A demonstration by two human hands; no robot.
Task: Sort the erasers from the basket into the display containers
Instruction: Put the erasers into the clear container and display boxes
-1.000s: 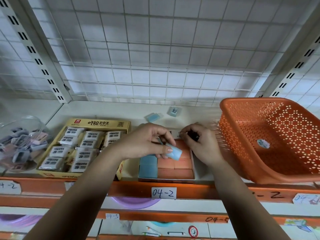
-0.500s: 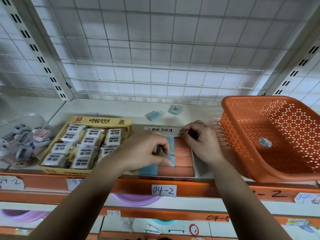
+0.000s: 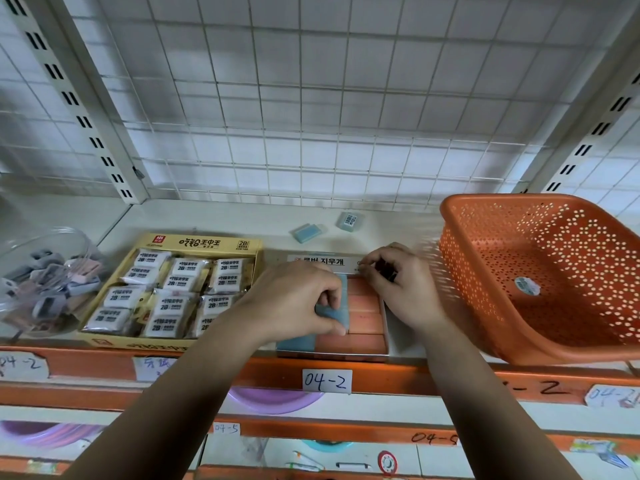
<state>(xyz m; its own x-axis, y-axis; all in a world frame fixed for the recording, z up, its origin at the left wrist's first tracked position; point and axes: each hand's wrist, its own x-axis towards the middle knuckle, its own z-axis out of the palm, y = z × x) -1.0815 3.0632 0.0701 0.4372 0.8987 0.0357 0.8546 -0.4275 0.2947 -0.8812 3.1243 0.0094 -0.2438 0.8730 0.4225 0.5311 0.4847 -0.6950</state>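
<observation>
I log white shelf (image 3: 242, 220), grid backing (image 3: 311, 98), orange basket (image 3: 519, 199) right; left hand (image 3: 294, 299) pinching blue eraser (image 3: 330, 315), right hand (image 3: 401, 289) curled, grip unclear.

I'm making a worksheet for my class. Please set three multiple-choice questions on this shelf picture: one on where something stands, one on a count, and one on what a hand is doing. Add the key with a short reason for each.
1. Where does the orange basket stand relative to the eraser tray?
A) to its left
B) one level lower
C) to its right

2. How many loose blue erasers lie on the shelf behind the tray?
A) two
B) none
C) five

3. What is the left hand doing?
A) hanging idle
B) pinching a blue eraser over the tray
C) gripping the basket's rim

Key:
1 C, the basket sits on the same level, to the right of the tray.
2 A, two lie apart from each other behind the tray.
3 B, thumb and fingers pinch the eraser above the tray's blue column.
</observation>
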